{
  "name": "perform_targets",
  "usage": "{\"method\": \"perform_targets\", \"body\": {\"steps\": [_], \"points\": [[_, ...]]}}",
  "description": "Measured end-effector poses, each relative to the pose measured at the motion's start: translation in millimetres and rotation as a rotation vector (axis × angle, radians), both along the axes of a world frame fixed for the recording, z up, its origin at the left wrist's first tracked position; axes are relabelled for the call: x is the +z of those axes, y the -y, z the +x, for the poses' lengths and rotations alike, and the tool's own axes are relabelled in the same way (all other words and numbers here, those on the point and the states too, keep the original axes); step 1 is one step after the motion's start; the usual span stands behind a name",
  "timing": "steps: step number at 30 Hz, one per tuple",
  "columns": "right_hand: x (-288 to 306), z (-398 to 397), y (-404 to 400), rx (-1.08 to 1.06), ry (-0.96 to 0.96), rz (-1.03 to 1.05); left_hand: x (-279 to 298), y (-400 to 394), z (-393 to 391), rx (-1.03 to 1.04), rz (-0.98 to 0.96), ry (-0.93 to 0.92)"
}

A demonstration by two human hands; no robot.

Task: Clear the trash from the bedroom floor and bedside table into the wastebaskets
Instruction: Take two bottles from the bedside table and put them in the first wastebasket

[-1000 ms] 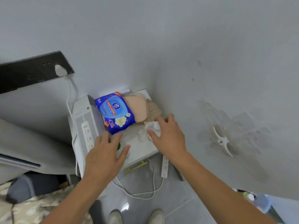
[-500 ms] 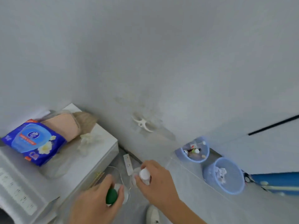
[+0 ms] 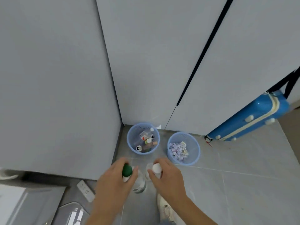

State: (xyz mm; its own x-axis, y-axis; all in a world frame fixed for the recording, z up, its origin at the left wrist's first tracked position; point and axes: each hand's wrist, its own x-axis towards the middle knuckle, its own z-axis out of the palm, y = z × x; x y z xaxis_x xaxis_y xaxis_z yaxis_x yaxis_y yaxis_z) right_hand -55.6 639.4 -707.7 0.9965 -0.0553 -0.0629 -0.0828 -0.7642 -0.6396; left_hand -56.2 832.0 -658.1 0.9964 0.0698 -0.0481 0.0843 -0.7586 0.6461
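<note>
My left hand (image 3: 113,184) grips a clear plastic bottle with a green cap (image 3: 127,170), held upright over the floor. My right hand (image 3: 167,176) grips a second clear bottle with a white cap (image 3: 156,168). Both hands hover just in front of two light-blue mesh wastebaskets on the floor. The left wastebasket (image 3: 129,135) stands in the wall corner and holds bottles and packaging. The right wastebasket (image 3: 194,153) holds crumpled paper scraps.
A blue suitcase (image 3: 253,117) leans against the wardrobe doors at the right. A white power strip (image 3: 85,190) lies on the grey tiles at lower left, beside the bedside table's corner (image 3: 19,202). My shoe (image 3: 164,205) shows below my right hand.
I took one bottle in each hand off the bedside table and turned right. The table has slid out to the lower left and the two wastebaskets now sit straight ahead of my hands.
</note>
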Motion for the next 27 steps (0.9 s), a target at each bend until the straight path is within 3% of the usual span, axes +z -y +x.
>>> {"method": "perform_targets", "body": {"steps": [10,21,27], "points": [[-87.4,149.4,58.3,0.049,-0.138,-0.039,-106.8,49.4,133.5,0.205,0.027,-0.151],[-273.2,249.9,38.8,0.088,-0.285,0.025,-285.4,52.2,231.9,0.090,0.160,-0.220],[-314.7,282.2,37.8,0.097,-0.326,0.033,-338.0,56.2,244.2,-0.006,0.107,-0.325]]}}
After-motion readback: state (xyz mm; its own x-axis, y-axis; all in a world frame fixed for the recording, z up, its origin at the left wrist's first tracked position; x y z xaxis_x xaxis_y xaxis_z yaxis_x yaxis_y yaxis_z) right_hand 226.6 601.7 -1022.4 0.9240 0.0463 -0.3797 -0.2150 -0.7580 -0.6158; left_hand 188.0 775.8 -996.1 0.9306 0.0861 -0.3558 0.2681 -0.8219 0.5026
